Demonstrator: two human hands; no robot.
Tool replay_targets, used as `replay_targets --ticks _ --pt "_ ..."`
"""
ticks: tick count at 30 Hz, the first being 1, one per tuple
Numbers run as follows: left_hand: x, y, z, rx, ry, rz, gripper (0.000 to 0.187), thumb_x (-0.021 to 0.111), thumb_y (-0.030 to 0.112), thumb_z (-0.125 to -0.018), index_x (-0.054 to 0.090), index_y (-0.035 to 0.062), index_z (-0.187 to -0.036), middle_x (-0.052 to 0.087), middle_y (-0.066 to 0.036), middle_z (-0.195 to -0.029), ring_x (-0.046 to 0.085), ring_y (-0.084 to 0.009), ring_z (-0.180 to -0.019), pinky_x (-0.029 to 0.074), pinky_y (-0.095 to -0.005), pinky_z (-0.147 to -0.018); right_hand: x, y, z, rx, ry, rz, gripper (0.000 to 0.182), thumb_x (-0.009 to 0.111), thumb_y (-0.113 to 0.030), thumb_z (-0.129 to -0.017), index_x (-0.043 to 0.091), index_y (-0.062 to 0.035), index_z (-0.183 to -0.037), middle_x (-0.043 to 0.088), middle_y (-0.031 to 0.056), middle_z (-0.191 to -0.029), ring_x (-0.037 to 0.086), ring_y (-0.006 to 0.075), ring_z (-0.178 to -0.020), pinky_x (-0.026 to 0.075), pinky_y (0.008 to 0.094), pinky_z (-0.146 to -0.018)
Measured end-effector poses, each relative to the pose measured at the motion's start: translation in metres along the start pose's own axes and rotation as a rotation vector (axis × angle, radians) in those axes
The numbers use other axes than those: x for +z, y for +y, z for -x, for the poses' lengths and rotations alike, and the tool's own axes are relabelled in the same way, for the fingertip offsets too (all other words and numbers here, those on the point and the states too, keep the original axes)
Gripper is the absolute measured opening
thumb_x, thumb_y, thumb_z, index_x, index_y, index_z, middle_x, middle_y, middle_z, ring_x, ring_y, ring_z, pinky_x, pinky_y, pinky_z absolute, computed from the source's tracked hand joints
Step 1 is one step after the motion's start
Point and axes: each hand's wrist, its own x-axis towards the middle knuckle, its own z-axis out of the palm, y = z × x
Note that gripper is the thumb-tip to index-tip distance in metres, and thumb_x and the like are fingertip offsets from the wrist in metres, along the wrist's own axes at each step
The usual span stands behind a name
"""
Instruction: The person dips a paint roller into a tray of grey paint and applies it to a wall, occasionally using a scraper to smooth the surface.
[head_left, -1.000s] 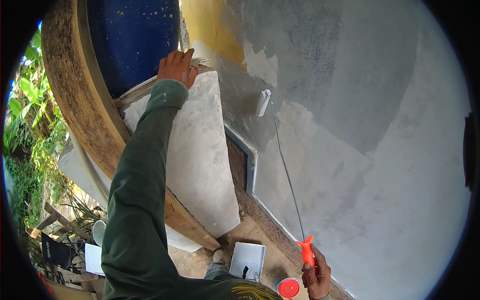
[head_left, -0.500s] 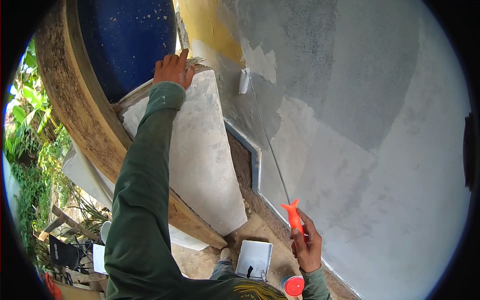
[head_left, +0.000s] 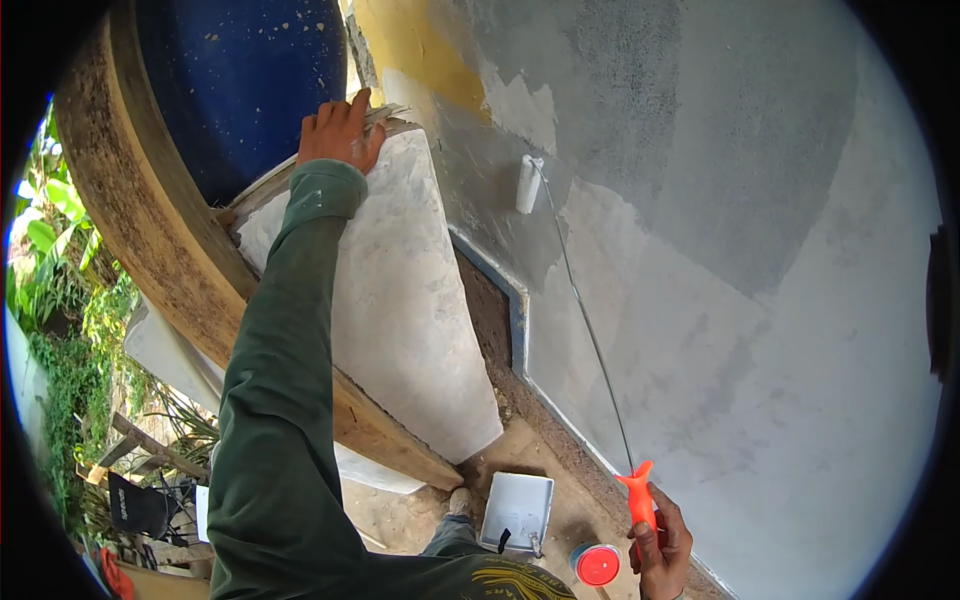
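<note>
By the yellow patch (head_left: 425,55) of the grey wall (head_left: 740,400), I see the paint roller (head_left: 575,287); contact unclear. My right hand (head_left: 662,555) wraps fingers round its orange handle (head_left: 641,500), the proper grip. Likely light, whippy, cover (head_left: 529,188) soft. Left hand (head_left: 343,132): fingers slightly spread at the white slab (head_left: 400,300)'s top edge.

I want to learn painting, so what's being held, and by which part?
The right hand holds a paint roller by its orange handle. The left hand rests at the end of the white slab; whether it grips can't be told.
</note>
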Motion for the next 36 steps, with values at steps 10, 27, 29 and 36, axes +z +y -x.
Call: replay_targets --ticks 10,27,29,36 --pt "0.003 0.0 0.0 -0.007 0.021 -0.015 0.045 0.054 0.034 -0.098 0.056 0.0134 -0.138 0.069 -0.012 -0.113 0.06 -0.0286 -0.11 0.045 -0.0433 -0.094 0.069 0.003 -0.1 -0.102 -0.042 -0.038 0.044 0.06 -0.017 -0.1 0.055 -0.0024 -0.141 0.063 0.0019 -0.084 0.048 0.0062 -0.062 0.042 0.0232 -0.059" --pt "0.001 0.0 0.0 0.003 0.03 -0.001 0.045 0.053 0.032 -0.099 0.055 0.0132 -0.14 0.068 -0.012 -0.11 0.059 -0.0282 -0.108 0.044 -0.0434 -0.093 0.165 -0.02 -0.24 -0.389 -0.101 -0.012 0.042 0.06 -0.018 -0.1 0.055 -0.0067 -0.14 0.072 0.0163 -0.1 0.069 0.0219 -0.088 0.052 0.0335 -0.083" --pt "0.0 0.002 0.0 0.018 0.046 0.015 0.044 0.052 0.03 -0.099 0.055 0.0132 -0.14 0.068 -0.011 -0.11 0.059 -0.0282 -0.108 0.043 -0.0434 -0.093 0.174 -0.023 -0.256 -0.425 -0.085 -0.006 0.042 0.061 -0.018 -0.1 0.055 -0.0056 -0.14 0.072 0.0193 -0.106 0.071 0.0255 -0.094 0.053 0.0351 -0.086" --pt "-0.003 0.004 -0.002 -0.016 -0.002 0.004 0.044 0.05 0.018 -0.097 0.055 0.013 -0.14 0.068 -0.011 -0.111 0.058 -0.0275 -0.108 0.043 -0.0425 -0.094 0.221 -0.032 -0.323 -0.555 -0.052 0.029 0.042 0.061 -0.017 -0.099 0.056 -0.0061 -0.139 0.07 0.0209 -0.112 0.066 0.0304 -0.097 0.051 0.0364 -0.089"
